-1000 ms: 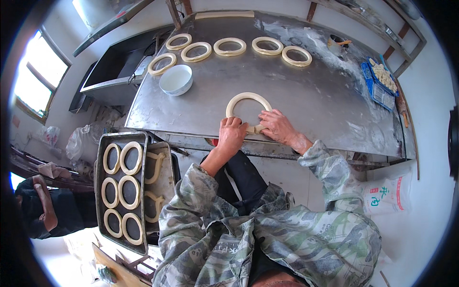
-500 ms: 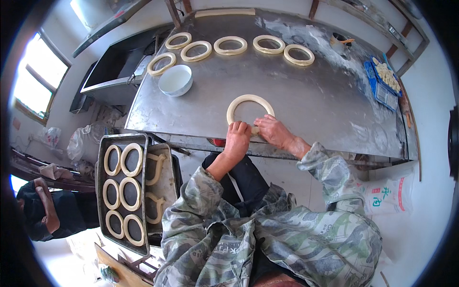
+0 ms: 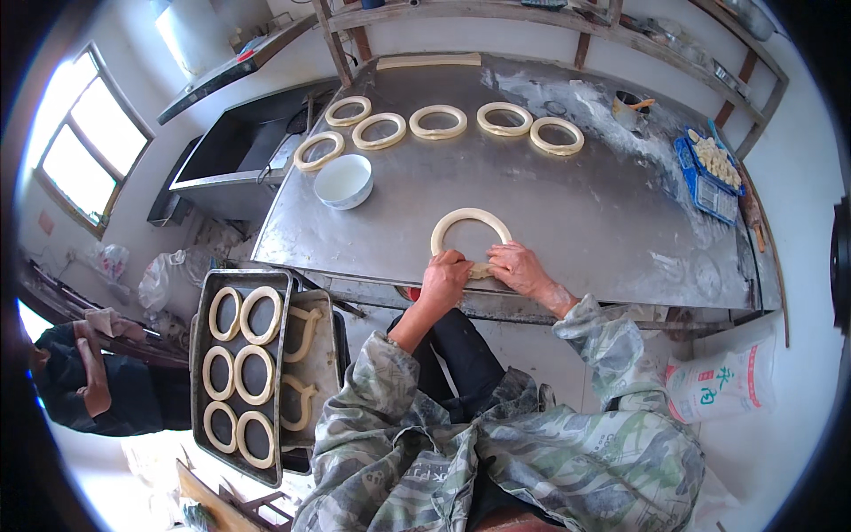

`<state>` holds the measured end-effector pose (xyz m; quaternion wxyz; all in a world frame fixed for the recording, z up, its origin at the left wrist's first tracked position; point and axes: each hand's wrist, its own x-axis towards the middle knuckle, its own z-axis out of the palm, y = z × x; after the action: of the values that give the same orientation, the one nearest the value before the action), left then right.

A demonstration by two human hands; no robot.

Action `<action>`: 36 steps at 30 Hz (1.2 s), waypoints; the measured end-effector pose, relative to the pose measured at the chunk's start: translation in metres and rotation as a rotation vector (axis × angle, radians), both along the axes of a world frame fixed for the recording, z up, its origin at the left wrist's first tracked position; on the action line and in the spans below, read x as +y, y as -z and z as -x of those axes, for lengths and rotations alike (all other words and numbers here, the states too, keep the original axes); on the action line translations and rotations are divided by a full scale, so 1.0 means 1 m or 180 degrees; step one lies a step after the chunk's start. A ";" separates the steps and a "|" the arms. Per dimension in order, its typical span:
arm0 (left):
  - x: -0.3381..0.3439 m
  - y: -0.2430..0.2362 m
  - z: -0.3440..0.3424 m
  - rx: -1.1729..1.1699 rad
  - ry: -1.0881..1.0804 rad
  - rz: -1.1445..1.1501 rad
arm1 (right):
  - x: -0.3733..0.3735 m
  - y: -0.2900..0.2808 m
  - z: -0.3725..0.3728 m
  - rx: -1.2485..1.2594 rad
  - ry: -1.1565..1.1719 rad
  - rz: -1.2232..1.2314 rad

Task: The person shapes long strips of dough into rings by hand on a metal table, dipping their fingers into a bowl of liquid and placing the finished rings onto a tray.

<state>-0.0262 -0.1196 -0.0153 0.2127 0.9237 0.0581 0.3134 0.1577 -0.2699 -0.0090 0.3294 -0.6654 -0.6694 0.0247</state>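
Note:
A pale dough ring (image 3: 471,215) lies at the near edge of the metal worktable (image 3: 399,232). My left hand (image 3: 445,280) grips the ring's near left side, its fingers curled. On the near right side, my right hand (image 3: 521,269) has its fingers closed over the dough. A short, uneven stretch of dough shows between the two hands. My fingers hide the parts they hold. Several finished-looking rings, one of them a dough ring (image 3: 438,122), rest toward the far side, beside a white bowl (image 3: 344,182).
Left of me a dark baking tray (image 3: 285,372) carries several dough rings, overlapping another tray with curved dough pieces. At the far right are a blue scale (image 3: 709,197) with dough bits, a rolling pin (image 3: 750,206) and a metal cup (image 3: 626,105). Another person (image 3: 97,381) stands at left.
The view has shifted, so the table sits lower in the picture. Both hands stay at the ring's near side; the right fingers have drawn slightly back from the middle, baring more dough.

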 end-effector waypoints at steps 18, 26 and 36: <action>-0.006 -0.001 -0.010 0.0355 -0.0152 -0.0363 | 0.008 -0.001 0.022 -0.0440 0.0248 -0.0200; -0.005 0.005 -0.015 0.0162 -0.0019 -0.0341 | 0.012 0.009 0.025 -0.0007 0.0366 -0.0199; -0.006 0.006 -0.018 0.0167 0.0012 -0.0260 | 0.017 0.008 0.024 0.0327 0.0201 -0.0064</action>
<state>-0.0082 -0.1254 -0.0214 0.1737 0.9396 0.0491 0.2908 0.1340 -0.2530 -0.0167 0.3706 -0.6807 -0.6305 0.0417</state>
